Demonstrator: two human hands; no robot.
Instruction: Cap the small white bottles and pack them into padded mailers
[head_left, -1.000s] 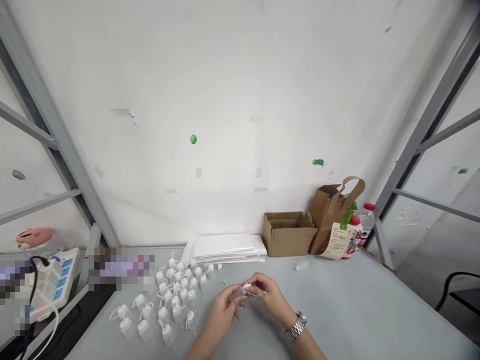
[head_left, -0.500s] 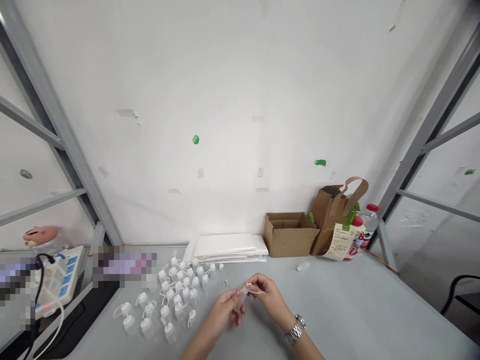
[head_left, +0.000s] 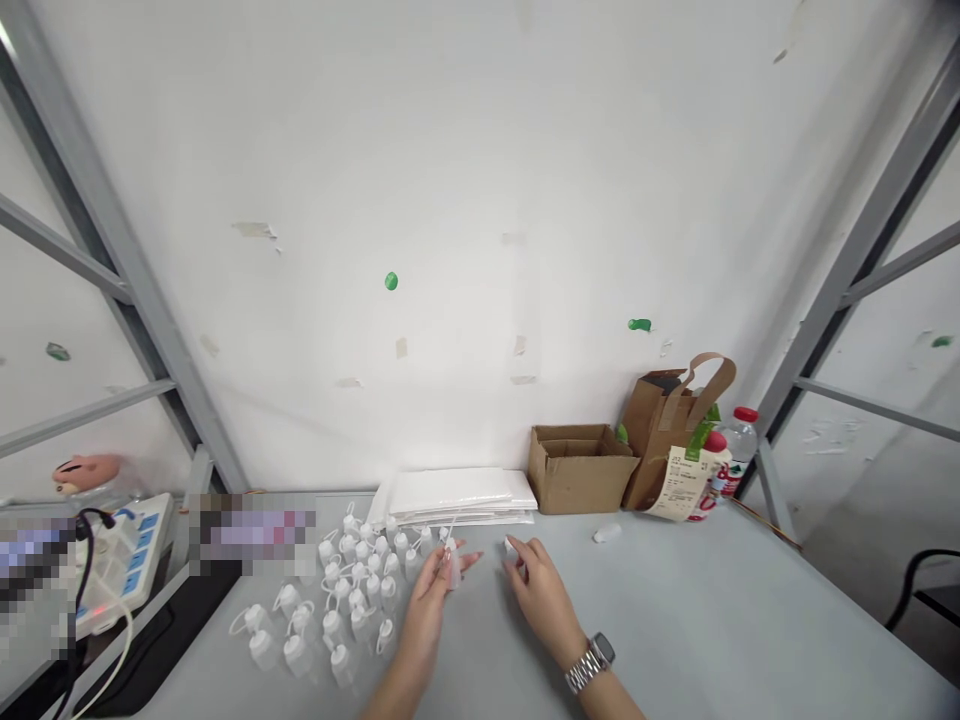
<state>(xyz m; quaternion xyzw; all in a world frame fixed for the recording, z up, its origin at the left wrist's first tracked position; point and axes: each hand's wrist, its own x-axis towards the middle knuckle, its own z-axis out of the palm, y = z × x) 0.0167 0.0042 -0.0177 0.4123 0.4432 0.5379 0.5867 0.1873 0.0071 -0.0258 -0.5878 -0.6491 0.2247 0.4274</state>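
My left hand (head_left: 429, 600) is closed around a small translucent squeeze bottle (head_left: 453, 572), its fingertips pointing right. A thin strap shows at the top of that bottle. To the right, my right hand (head_left: 541, 595) pinches a small white piece (head_left: 511, 550) that looks like a cap; the fingers partly hide it. The hands are apart, both low over the grey table. Just left of my left hand stand several small squeeze bottles (head_left: 341, 665) with white caps, many with looped straps.
White flat packets (head_left: 450, 490) lie along the wall. Right of them stand an open cardboard box (head_left: 581, 485), a brown paper bag (head_left: 652, 450) and a red-capped bottle (head_left: 741, 435). One small translucent bottle (head_left: 607, 533) lies before the box. A power strip (head_left: 139, 560) is at far left.
My hands were together at one bottle and have separated. The left hand moved left with the bottle; the right now pinches a small white piece on its own.
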